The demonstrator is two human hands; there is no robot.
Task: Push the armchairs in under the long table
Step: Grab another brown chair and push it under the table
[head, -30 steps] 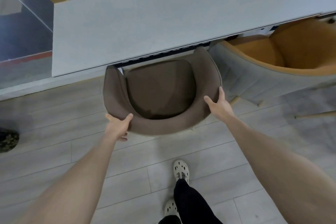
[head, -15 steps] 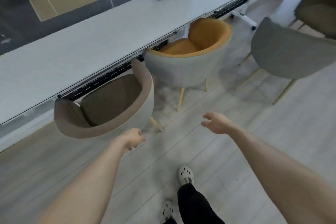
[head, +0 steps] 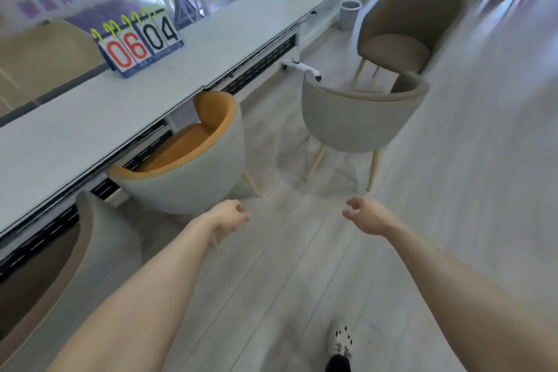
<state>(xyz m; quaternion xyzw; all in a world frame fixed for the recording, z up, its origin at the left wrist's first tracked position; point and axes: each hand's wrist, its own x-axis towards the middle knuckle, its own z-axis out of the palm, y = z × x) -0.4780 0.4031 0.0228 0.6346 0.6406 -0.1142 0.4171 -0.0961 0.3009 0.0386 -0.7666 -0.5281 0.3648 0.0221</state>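
Left hand (head: 228, 217): empty, fingers loosely curled, touching nothing. Right hand (head: 367, 216): empty, fingers spread and slightly hooked, touching nothing. Both are held out over bare floor (head: 302, 266), well apart from each other.

Brown armchair (head: 75, 251): behind and to the left of the left hand, front tucked under the long table (head: 90, 118). Judged done.

Orange armchair (head: 193, 160): just ahead and left of the left hand, seat partly under the table edge, back standing out into the aisle at an angle. Judged nearly in, perhaps needing a last shove.

Grey armchair (head: 359, 121): ahead, between the two hands' lines of reach, clear of the table, its back towards the person. Judged the next item to push.

Far brown armchair (head: 404, 30): beyond the grey one, also clear of the table, beside a small bin (head: 348, 13).

Scoreboard (head: 139, 45): stands on the table top, ahead and left of the left hand.

Hazards, as judged:
- The grey armchair faces along the aisle; pushed without turning, it would go toward the far brown armchair or strike the white table foot (head: 302, 67).
- An arm rising above the table's underside would jam on the edge and jolt the scoreboard.
- Thin splayed legs may catch or scrape on the floor if pushed from high on the back, tipping the chair.
- The foot (head: 339, 338) is stepping forward; chair legs lie in its path.
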